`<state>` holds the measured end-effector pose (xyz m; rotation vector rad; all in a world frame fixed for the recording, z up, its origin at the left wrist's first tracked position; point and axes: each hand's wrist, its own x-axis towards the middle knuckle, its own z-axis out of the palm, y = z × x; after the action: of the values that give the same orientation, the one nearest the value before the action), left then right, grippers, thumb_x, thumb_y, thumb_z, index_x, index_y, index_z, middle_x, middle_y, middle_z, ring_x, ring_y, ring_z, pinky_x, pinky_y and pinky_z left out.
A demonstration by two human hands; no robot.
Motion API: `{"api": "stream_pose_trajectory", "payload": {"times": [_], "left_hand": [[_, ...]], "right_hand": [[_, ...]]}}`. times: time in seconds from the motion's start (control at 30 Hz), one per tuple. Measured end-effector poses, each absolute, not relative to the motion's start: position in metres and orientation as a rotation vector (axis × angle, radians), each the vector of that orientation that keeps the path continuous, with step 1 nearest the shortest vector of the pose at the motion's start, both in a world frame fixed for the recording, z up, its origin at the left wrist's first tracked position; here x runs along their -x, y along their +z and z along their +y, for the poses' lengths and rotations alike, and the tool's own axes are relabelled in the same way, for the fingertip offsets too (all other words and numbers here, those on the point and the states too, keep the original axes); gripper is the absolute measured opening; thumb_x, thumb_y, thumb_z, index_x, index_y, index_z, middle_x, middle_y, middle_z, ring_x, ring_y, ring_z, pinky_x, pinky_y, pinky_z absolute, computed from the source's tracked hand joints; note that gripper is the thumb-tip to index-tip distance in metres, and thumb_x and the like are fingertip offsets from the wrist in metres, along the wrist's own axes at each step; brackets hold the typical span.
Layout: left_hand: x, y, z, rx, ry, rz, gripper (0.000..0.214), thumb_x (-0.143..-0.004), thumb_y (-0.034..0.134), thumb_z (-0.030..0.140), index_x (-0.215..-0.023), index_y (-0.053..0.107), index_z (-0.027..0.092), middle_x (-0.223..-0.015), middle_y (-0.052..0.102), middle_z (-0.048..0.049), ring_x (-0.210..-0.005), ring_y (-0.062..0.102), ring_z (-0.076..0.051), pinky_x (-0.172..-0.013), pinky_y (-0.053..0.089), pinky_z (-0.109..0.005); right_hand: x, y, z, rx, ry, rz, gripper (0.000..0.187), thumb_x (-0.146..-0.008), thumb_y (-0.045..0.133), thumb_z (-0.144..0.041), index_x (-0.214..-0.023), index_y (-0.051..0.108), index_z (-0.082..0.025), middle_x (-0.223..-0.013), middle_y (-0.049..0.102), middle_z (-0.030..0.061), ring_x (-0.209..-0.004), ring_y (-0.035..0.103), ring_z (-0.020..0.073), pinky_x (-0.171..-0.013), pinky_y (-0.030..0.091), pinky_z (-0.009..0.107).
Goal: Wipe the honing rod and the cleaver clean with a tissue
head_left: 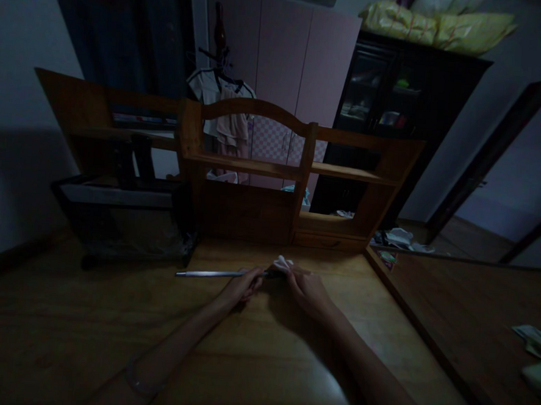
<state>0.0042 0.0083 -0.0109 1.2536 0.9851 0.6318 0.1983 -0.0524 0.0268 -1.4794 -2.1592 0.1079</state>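
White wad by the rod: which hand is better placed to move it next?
Right, most likely: the right hand appears to pinch the white wad already, while the left hand is busy gripping the rod.

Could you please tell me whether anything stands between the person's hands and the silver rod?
Nothing visible blocks the left hand, which grips the silver rod. The right hand holds a white cloth-like piece by the rod's dark end; it is too dim to tell whether that separates hand and rod.
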Motion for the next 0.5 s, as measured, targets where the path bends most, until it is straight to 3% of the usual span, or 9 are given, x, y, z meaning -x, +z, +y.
{"api": "stream_pose_trajectory", "payload": {"times": [0.1, 0.17, 0.33, 0.5], "left_hand": [[-0.004, -0.013, 0.008, -1.236, 0.657, 0.995, 0.047, -0.08, 0.04, 0.061, -0.053, 0.038, 0.021, -0.029, 0.023, 0.0095, -0.024, 0.017, -0.006, -0.034, 0.013, -0.021], [-0.004, -0.013, 0.008, -1.229, 0.662, 0.999, 0.048, -0.078, 0.041, 0.063, -0.053, 0.036, 0.022, -0.029, 0.024, 0.0096, -0.024, 0.018, -0.006, -0.033, 0.015, -0.021], [-0.003, -0.013, 0.008, -1.242, 0.655, 0.984, 0.046, -0.078, 0.043, 0.06, -0.053, 0.035, 0.022, -0.03, 0.025, 0.0098, -0.025, 0.018, -0.006, -0.033, 0.014, -0.021], [-0.004, -0.018, 0.014, -1.258, 0.661, 0.968, 0.047, -0.078, 0.043, 0.06, -0.053, 0.035, 0.021, -0.031, 0.023, 0.0102, -0.026, 0.017, -0.005, -0.035, 0.011, -0.021]], "right_hand": [[-0.192, 0.031, -0.058, 1.268, 0.198, -2.21, 0.043, -0.099, 0.025, -0.031, -0.137, 0.045, -0.027, -0.138, 0.052, 0.0021, -0.127, 0.047, 0.0164, -0.104, 0.037, 0.031], [-0.19, 0.033, -0.06, 1.225, 0.228, -2.215, 0.042, -0.099, 0.026, -0.031, -0.136, 0.046, -0.027, -0.139, 0.051, 0.0025, -0.126, 0.048, 0.0166, -0.103, 0.038, 0.031], [-0.2, 0.036, -0.06, 1.427, 0.151, -2.213, 0.04, -0.098, 0.031, -0.032, -0.111, 0.067, -0.022, -0.111, 0.07, 0.007, -0.09, 0.068, 0.0187, -0.076, 0.045, 0.025], [-0.217, 0.038, -0.054, 1.746, -0.15, -2.198, 0.044, -0.096, 0.034, -0.033, -0.081, 0.072, -0.018, -0.084, 0.075, 0.0105, -0.069, 0.068, 0.0184, -0.061, 0.037, 0.025]]}}
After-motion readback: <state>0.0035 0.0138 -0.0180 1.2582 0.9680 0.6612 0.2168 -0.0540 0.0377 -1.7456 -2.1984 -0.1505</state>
